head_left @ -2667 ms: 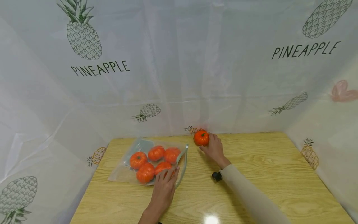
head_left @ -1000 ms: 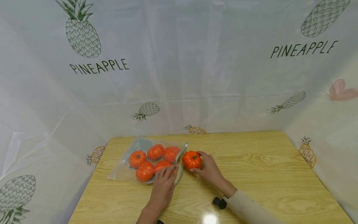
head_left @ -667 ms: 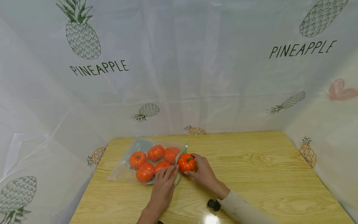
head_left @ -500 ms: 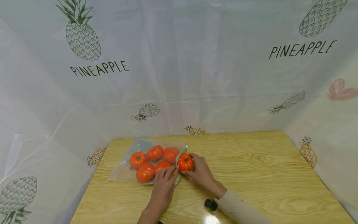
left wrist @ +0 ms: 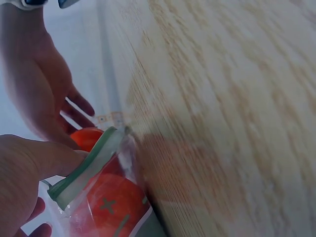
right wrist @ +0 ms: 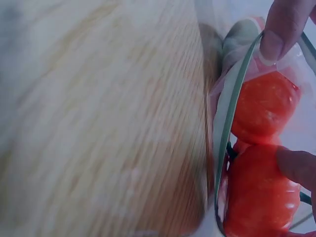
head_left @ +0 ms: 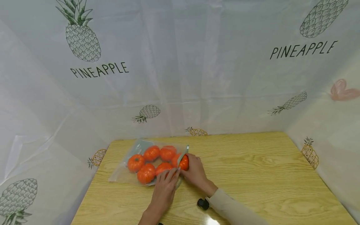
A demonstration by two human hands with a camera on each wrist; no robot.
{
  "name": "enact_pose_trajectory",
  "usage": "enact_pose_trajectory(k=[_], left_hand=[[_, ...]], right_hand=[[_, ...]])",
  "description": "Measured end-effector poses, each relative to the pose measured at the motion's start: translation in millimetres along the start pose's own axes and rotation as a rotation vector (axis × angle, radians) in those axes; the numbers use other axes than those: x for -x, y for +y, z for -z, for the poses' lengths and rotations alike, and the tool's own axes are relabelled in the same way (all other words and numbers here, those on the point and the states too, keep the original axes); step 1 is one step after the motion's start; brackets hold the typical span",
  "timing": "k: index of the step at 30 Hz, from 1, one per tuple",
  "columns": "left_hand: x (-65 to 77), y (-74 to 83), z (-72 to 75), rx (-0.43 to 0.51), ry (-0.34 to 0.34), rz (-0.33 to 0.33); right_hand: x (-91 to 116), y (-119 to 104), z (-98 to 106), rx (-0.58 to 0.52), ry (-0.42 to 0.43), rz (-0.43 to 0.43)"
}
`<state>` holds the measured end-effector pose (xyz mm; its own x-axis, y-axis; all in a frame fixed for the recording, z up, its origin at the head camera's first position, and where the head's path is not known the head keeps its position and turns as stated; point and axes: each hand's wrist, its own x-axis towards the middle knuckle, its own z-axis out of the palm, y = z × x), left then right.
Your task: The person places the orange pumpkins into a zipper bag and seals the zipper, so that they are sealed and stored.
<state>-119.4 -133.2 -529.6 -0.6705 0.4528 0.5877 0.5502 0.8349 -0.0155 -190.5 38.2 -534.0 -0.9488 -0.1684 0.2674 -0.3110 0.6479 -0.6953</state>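
A clear zip bag [head_left: 119, 175] lies on its side with several shiny orange-red toy pumpkins [head_left: 146, 173] inside. My left hand [head_left: 164, 189] is at the bag's near corner; in the left wrist view its thumb [left wrist: 54, 158] and curled fingers pinch the green zip edge [left wrist: 84, 173]. My right hand [head_left: 197, 172] grips another pumpkin [head_left: 184, 162] at the bag's mouth, partly behind the zip strip. In the right wrist view this pumpkin [right wrist: 259, 192] sits inside the open mouth, against a pumpkin [right wrist: 264, 106] deeper in. The right palm is hidden there.
The bag rests on a wood-grain table [head_left: 253, 168]. Behind and beside it hangs a pale curtain [head_left: 191, 78] printed with pineapples. A black wrist device [head_left: 203, 204] sits at the right sleeve [head_left: 230, 207].
My right hand has brought the pumpkin from the back of the table leftward and into the bag's mouth. The upper pumpkins in the bag have shifted left. The left hand has stayed put.
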Motion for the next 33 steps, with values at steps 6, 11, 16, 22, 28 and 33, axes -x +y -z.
enact_pose_trajectory(k=[6,11,16,22,28,33], left_hand=[[0.8,1.2,-1.6,-0.005,-0.013,0.003],[1.5,2.1,-2.1,0.01,-0.01,0.007],[1.3,1.7,-3.1,0.013,-0.004,0.005],[0.5,0.7,-2.9,-0.006,-0.027,0.009],[-0.2,0.1,-3.3,-0.018,-0.032,0.012],[0.2,-0.7,-3.8,-0.013,-0.017,0.012]], right_hand=[[-1.0,-2.4,-7.3,0.071,0.036,-0.013],[3.9,-0.2,-4.7,0.065,0.025,-0.01],[11.0,5.0,1.2,0.031,0.026,-0.002],[10.0,8.7,1.4,0.032,0.041,-0.018],[3.4,6.2,-4.4,0.045,0.052,-0.012],[3.5,7.3,-5.1,0.064,0.052,-0.016]])
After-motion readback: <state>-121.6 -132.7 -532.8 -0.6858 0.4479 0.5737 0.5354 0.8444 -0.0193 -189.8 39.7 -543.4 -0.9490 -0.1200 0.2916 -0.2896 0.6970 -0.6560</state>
